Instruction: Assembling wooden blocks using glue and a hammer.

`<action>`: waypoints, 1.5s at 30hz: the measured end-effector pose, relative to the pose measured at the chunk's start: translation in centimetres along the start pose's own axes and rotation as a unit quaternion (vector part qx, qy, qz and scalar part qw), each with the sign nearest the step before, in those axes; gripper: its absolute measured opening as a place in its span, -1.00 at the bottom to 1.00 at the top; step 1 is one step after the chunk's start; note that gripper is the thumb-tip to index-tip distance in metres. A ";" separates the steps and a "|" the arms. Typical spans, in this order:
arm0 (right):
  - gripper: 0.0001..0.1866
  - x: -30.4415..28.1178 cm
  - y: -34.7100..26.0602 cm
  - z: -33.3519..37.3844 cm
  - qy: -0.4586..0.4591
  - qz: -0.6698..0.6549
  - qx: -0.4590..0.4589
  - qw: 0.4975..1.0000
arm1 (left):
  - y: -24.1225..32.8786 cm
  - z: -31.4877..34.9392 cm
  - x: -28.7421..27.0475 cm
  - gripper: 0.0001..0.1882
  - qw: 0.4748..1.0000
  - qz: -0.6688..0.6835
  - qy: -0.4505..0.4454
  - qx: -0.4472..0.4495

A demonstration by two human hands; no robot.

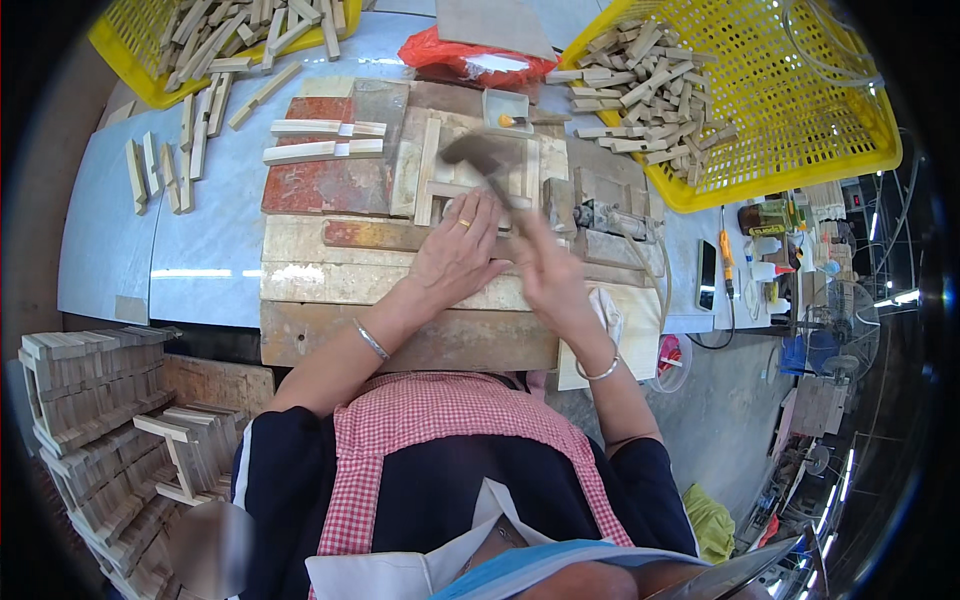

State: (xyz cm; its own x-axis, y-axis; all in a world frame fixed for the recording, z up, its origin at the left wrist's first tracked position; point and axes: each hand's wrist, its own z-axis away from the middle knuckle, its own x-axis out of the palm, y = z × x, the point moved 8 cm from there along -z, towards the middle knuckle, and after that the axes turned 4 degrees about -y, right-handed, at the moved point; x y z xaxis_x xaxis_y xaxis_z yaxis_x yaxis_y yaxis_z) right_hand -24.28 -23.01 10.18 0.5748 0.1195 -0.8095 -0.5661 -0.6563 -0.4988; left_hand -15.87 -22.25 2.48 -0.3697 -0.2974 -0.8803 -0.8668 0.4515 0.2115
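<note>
Wooden frame [430,158] lies partly under the left hand [457,248], grip unclear, while the right hand [547,272] clenches a hammer [490,168].

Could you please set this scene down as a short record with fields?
Left hand: at the wooden frame
Right hand: gripping a hammer, motion-blurred
Far left: yellow basket with wooden pieces
Far right: another yellow basket, also with wooden pieces
Lower left: stacked wooden frames
</note>
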 end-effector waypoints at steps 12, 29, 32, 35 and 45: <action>-0.59 -3.8 3.3 3.3 0.032 -0.011 0.090 0.995 | -0.1 0.0 -1.0 -0.23 1.000 0.014 0.004 0.013; -0.57 -16.0 22.5 22.2 0.094 0.439 0.358 0.819 | -2.3 -6.7 -0.4 -0.82 0.994 0.082 -0.076 0.022; -0.59 -15.4 24.7 23.1 0.081 0.409 0.361 0.834 | -2.9 -7.5 0.3 -0.90 0.981 0.139 -0.137 -0.002; -0.58 -14.8 25.7 22.6 0.090 0.371 0.388 0.839 | -4.7 -7.1 -0.7 -0.88 0.980 0.148 -0.125 -0.054; -0.68 -13.1 29.3 25.1 0.093 0.063 0.303 0.946 | -9.3 4.1 -14.1 -0.71 0.951 0.205 0.021 -0.231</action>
State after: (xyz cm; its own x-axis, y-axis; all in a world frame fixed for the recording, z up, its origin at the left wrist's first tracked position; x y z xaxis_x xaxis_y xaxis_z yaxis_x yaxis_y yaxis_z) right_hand -63.21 -25.11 -1.57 0.5419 -0.1022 -0.8342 -0.8399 -0.1013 -0.5332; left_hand -1.16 -18.79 11.20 -0.7126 -0.2146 -0.6679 -0.6980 0.1216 0.7057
